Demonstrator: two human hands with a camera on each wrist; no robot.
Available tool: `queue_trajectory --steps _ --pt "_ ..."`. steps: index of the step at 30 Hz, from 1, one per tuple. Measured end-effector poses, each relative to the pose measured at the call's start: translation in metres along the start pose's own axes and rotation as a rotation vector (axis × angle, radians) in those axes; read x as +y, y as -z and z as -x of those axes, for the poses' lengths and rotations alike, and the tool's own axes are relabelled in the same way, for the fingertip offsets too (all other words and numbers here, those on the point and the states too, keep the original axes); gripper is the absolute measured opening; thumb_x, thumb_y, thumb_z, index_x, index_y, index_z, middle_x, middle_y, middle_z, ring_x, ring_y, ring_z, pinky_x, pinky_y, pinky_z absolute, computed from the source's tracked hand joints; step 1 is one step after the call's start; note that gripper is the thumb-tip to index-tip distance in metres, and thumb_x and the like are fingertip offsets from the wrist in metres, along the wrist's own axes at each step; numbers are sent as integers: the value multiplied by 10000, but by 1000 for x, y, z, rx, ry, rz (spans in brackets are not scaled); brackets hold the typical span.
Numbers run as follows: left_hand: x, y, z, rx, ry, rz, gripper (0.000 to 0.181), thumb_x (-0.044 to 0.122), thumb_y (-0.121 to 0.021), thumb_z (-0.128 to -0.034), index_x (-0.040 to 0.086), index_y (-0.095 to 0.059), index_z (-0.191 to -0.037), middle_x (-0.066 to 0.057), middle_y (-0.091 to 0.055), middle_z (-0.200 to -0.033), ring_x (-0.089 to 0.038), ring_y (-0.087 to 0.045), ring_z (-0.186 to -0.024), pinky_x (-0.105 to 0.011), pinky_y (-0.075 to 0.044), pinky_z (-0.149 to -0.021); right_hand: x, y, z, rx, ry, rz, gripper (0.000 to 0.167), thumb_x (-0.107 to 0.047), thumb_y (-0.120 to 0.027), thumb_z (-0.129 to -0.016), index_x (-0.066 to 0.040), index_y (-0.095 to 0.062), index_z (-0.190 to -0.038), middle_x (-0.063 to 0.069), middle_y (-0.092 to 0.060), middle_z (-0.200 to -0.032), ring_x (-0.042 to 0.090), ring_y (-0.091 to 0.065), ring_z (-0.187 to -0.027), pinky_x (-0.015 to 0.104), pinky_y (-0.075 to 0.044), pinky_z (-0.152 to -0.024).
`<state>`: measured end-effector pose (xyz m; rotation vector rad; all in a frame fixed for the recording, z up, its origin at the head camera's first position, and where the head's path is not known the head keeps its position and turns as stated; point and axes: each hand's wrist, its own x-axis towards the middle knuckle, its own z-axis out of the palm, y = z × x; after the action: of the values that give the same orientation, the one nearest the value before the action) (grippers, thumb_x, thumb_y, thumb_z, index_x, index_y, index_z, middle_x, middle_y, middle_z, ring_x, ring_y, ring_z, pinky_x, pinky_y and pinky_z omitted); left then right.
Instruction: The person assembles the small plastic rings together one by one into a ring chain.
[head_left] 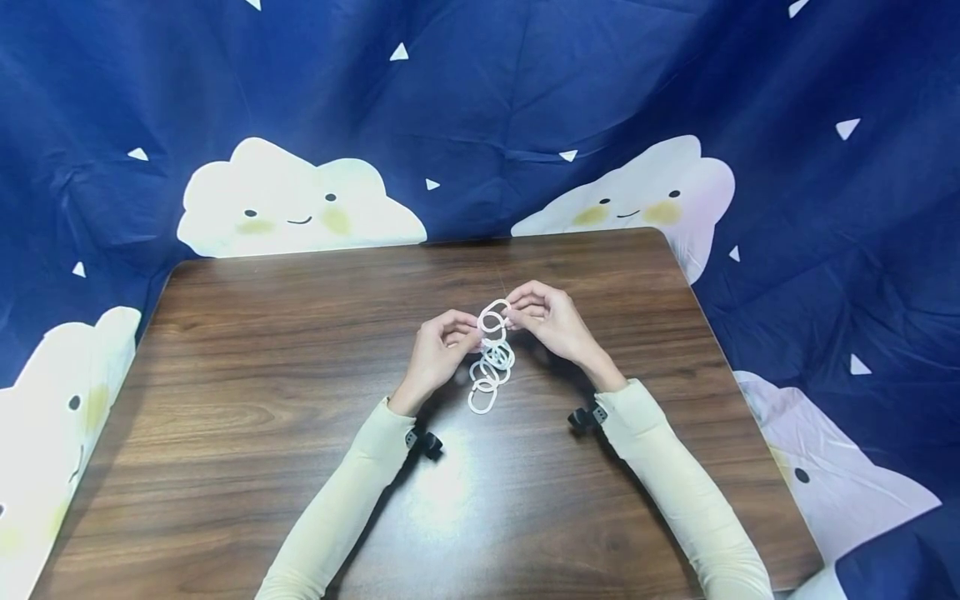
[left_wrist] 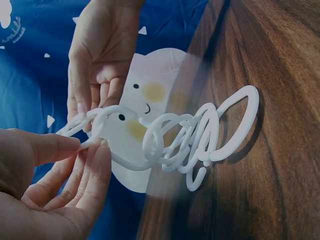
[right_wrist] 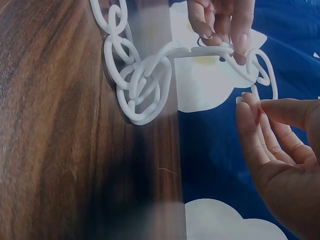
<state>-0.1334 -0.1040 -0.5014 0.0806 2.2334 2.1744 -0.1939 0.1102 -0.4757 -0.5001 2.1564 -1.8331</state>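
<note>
A chain of white plastic links (head_left: pixel 482 408) hangs and lies between my hands at the middle of the table. My left hand (head_left: pixel 438 350) pinches one upper link between thumb and fingers. Opposite it, my right hand (head_left: pixel 555 323) pinches the end link (right_wrist: pixel 273 75) by its edge. In the right wrist view the end link loops through its neighbour near the left fingertips. Lower links (left_wrist: pixel 254 107) bunch together and rest on the wood, with one loop stretched toward me. Fingers partly hide the gripped links.
The brown wooden table (head_left: pixel 262 400) reaches out around both hands. Behind it hangs a blue cloth (head_left: pixel 480 92) printed with white clouds and triangles. A small black camera sits at each wrist, by the cream sleeves (head_left: pixel 660 442).
</note>
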Motion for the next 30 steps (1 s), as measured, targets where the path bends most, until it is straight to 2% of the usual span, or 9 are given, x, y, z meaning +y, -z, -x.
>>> queue_trajectory --steps 3,6,9,11,14,16,21,24,30 --pt "0 0 0 3 -2 1 187 -25 -724 -940 -91 -689 -1111 -342 -723 -1015 -366 -770 -852 -392 -686 -801 0 2 1 4 11 -3 242 17 -709 -955 105 -626 -1165 365 -695 -1099 120 -758 -833 340 -684 -788" --pt "0 0 0 3 -3 -5 201 -21 -726 -940 -103 -684 -1119 -338 -726 -1015 -402 -765 -860 -392 -686 -800 -1 4 1 10 27 9 218 7 -708 -960 86 -636 -1150 369 -694 -1097 146 -759 -819 432 -683 -793" --pt "0 1 0 1 -9 -11 223 -29 -718 -943 -132 -670 -1135 -338 -728 -1014 -477 -745 -886 -377 -686 -789 -2 7 2 18 41 18 205 -6 -706 -967 76 -642 -1144 303 -717 -1048 140 -752 -787 523 -666 -794" --pt "0 1 0 2 -14 -18 231 -30 -716 -943 -141 -666 -1139 -335 -730 -1011 -467 -748 -877 -354 -686 -778 -3 9 2 24 47 20 204 -16 -706 -971 74 -644 -1144 218 -732 -1008 107 -744 -777 543 -660 -797" --pt "0 1 1 5 -18 -30 237 -24 -717 -943 -136 -668 -1146 -340 -730 -1019 -359 -772 -828 -306 -683 -761 -5 12 4 26 58 24 214 -27 -708 -972 77 -650 -1149 130 -732 -976 89 -742 -786 509 -670 -791" --pt "0 1 1 6 -16 -34 233 -21 -719 -943 -124 -675 -1146 -350 -727 -1029 -287 -774 -802 -278 -678 -751 -7 13 5 23 69 31 220 -32 -709 -972 75 -663 -1158 171 -731 -994 80 -739 -798 455 -681 -779" --pt "0 1 3 -6 -8 -17 205 -35 -708 -946 -98 -691 -1140 -371 -717 -1045 -474 -744 -882 -279 -678 -760 -15 14 10 15 104 70 220 -43 -710 -972 63 -703 -1165 356 -695 -1085 64 -731 -799 346 -683 -745" --pt "1 -1 3 -13 -10 -11 197 -30 -707 -949 -84 -698 -1139 -378 -714 -1056 -558 -710 -936 -297 -681 -780 -20 15 12 14 125 102 203 -58 -715 -972 54 -718 -1141 354 -703 -1066 65 -725 -789 334 -677 -731" --pt "2 -2 4 -14 -22 -10 216 -6 -728 -944 -79 -700 -1145 -362 -720 -1052 -368 -772 -863 -319 -683 -793 -29 16 16 12 141 130 177 -69 -720 -972 36 -729 -1114 303 -721 -1007 74 -713 -782 330 -670 -726"
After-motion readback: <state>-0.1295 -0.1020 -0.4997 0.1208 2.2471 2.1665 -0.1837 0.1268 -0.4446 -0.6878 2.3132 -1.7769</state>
